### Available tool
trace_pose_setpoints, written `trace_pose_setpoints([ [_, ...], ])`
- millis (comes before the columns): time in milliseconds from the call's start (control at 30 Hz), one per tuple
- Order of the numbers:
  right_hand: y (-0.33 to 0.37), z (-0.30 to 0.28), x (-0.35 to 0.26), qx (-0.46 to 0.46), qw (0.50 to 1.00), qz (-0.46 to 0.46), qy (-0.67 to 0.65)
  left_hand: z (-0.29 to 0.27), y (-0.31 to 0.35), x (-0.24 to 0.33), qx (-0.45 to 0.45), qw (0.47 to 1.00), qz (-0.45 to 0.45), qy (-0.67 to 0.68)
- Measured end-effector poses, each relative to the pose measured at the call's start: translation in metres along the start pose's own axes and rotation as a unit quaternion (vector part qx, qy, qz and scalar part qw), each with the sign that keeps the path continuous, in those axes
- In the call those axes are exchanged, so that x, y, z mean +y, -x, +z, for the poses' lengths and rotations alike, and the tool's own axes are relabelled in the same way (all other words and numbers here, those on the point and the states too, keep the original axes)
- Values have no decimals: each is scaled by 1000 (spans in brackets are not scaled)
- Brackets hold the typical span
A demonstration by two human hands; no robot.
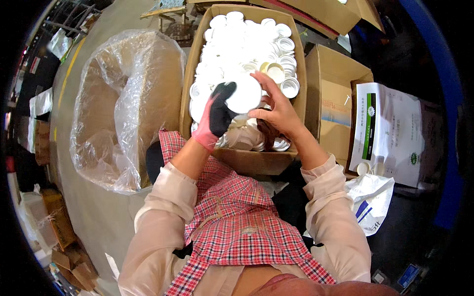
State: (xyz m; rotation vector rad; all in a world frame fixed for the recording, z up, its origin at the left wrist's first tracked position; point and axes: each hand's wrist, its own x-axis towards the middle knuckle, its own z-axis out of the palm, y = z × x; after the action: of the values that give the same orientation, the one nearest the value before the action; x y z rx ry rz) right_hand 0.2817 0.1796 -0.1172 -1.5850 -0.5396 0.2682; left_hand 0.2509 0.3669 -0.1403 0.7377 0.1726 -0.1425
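Note:
A smooth, round white lid (245, 94) is held above a carton full of similar white lids (239, 42). My left hand (216, 116), in a pink glove with black palm and fingers, is closed on the lid's left edge. My right hand (280, 108) is bare, its thumb and forefinger bent around the lid's right edge. Bunched brown cloth (268, 134) shows below my right palm; whether the lower fingers grip it, I cannot tell. Both hands are over the near half of the cardboard carton (254, 161), whose near wall is close to my lap.
On the left stands a large box lined with clear plastic (103, 113). An open cardboard box (340, 81) is on the right, beside a white printed sack (390, 128). Two small lids (364, 168) lie near a crumpled white bag (370, 200). More cartons (345, 15) are behind.

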Motion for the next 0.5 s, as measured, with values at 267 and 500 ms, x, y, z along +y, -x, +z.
trace_pose_setpoints([
  [267,2,27,100,-65,888,-29,455,-75,12,101,-70,920,283,262],
  [500,-9,39,118,-50,861,-43,504,-57,4,45,-23,981,75,-178],
])
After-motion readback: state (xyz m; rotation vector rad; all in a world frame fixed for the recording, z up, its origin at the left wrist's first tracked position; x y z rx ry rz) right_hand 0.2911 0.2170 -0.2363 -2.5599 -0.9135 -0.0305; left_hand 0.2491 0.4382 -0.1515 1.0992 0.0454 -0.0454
